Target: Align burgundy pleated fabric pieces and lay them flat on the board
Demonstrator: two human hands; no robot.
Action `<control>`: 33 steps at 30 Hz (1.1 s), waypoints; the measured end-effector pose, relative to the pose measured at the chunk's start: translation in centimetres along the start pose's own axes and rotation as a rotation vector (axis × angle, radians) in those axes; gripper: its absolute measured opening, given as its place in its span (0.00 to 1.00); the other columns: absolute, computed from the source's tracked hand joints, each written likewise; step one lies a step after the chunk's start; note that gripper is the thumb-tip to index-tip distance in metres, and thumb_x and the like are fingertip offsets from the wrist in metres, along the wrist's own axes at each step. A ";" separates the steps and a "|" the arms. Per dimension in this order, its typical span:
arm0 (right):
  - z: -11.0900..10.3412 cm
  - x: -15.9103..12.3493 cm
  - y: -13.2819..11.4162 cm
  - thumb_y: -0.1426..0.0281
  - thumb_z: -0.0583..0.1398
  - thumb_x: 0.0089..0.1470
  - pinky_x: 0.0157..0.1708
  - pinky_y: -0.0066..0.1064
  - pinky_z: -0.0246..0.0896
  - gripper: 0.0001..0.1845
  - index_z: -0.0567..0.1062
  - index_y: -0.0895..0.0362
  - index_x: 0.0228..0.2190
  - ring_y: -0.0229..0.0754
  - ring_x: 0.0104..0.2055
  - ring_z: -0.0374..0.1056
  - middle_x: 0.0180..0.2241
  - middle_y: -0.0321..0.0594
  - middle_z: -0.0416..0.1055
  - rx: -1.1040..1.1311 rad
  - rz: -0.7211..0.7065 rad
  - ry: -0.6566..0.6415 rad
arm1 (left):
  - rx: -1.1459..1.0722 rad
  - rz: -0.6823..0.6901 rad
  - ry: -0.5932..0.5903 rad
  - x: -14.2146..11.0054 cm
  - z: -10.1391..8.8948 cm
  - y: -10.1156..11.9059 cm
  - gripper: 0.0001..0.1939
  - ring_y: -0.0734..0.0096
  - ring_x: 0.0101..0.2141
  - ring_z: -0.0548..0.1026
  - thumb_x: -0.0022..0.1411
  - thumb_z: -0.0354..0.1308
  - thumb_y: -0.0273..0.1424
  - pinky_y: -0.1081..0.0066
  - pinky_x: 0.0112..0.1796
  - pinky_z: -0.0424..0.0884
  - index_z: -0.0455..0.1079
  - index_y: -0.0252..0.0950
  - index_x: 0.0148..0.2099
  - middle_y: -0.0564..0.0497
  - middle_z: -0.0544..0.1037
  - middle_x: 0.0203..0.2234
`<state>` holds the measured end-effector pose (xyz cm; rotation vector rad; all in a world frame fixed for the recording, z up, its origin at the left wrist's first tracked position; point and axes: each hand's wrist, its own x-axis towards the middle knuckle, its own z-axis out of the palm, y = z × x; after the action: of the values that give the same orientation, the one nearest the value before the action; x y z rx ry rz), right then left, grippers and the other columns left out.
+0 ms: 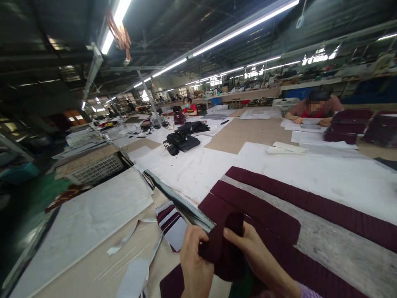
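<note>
A dark maroon fabric piece point(230, 252) is held up between my two hands, bent over on itself near the table's front edge. My left hand point(196, 258) is closed on its left end, thumb on top. At its right side, my right hand point(248, 244) grips it with the thumb in front; its other fingers are partly hidden behind the cloth. Just beyond lie long maroon fabric strips point(257, 209) in rows on the table. Left of my left hand rests a small stack of pale and maroon pieces point(171, 225). Another maroon piece point(172, 282) lies below it.
White paper point(186, 178) covers much of the long table. Dark folded cloth point(182, 138) lies farther back. A plastic crate point(96, 167) stands at the left. One person point(319, 105) leans over the table at right; another point(190, 108) is farther off. Maroon stacks point(347, 124) lie at right.
</note>
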<state>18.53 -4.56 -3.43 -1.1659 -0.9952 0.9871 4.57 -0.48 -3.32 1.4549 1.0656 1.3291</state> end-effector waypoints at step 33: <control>0.7 1.8 -3.9 0.63 0.64 0.48 0.41 0.36 0.68 0.27 0.67 0.51 0.50 0.45 0.41 0.69 0.49 0.43 0.69 -0.174 -0.125 0.079 | -0.825 -0.690 -0.121 1.1 -2.8 4.5 0.15 0.57 0.46 0.76 0.58 0.61 0.34 0.59 0.53 0.66 0.74 0.33 0.45 0.44 0.82 0.36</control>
<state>18.65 -3.16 0.69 -1.2595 -1.0931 0.7618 2.01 -0.40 1.42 0.4717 0.6947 0.9618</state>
